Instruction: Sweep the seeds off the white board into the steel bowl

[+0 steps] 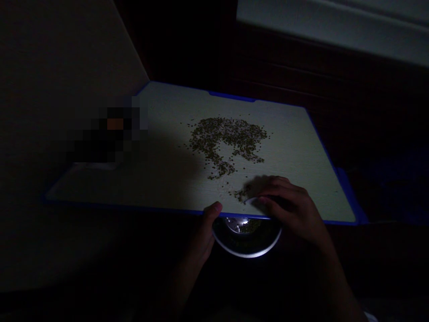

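A pale board with a blue rim (295,147) lies before me with many small dark greenish seeds (231,134) spread over its middle. A smaller trail of seeds reaches the near edge. Under that edge is a metal bowl (250,256), partly hidden by the board, with more seeds inside. My left hand (206,232) is closed at the bowl's left side, its thumb up by the board's edge. My right hand (291,203) is curled low over the board beside the seed trail. A thin whitish piece (252,200) shows at its fingertips; its kind is unclear.
The scene is very dark. A blurred-out dark patch (110,134) covers the board's left end. A pale wall or panel (67,53) rises at the left, and a light ledge (318,27) runs along the upper right. Something blue (402,188) lies dimly at the right.
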`<state>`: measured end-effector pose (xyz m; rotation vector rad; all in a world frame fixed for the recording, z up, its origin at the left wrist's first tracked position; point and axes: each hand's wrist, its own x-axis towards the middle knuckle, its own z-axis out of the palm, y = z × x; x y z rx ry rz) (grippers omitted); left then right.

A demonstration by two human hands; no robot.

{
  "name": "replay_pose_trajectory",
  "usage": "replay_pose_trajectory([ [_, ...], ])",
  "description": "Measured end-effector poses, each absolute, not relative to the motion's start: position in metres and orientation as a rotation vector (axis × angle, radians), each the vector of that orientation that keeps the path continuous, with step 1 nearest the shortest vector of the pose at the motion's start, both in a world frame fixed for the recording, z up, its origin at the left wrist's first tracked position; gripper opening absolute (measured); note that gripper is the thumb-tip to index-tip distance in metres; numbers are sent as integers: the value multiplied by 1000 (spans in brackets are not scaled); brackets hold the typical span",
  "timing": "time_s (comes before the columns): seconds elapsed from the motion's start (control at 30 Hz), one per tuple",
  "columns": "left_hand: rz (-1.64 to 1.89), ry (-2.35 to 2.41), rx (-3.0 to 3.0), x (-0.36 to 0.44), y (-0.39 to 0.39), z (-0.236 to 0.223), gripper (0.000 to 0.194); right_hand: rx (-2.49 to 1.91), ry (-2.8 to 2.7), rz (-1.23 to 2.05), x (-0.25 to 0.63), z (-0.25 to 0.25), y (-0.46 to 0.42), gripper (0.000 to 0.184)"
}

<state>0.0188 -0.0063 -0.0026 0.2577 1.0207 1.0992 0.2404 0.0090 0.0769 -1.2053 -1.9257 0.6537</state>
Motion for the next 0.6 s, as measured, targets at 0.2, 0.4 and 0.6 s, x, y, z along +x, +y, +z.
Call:
replay_pose_trajectory([
  [0.2, 1089, 1001, 251, 19, -7, -6, 35, -1175, -1932, 656, 241, 78, 10, 12],
  [0.4, 1062, 1035, 239, 17, -7, -9, 35, -1145, -1948, 654, 242, 77, 10, 12],
  [0.6, 1058, 1012, 253, 17, -7, -9, 34, -1138, -1963, 658, 243, 76, 9, 9],
])
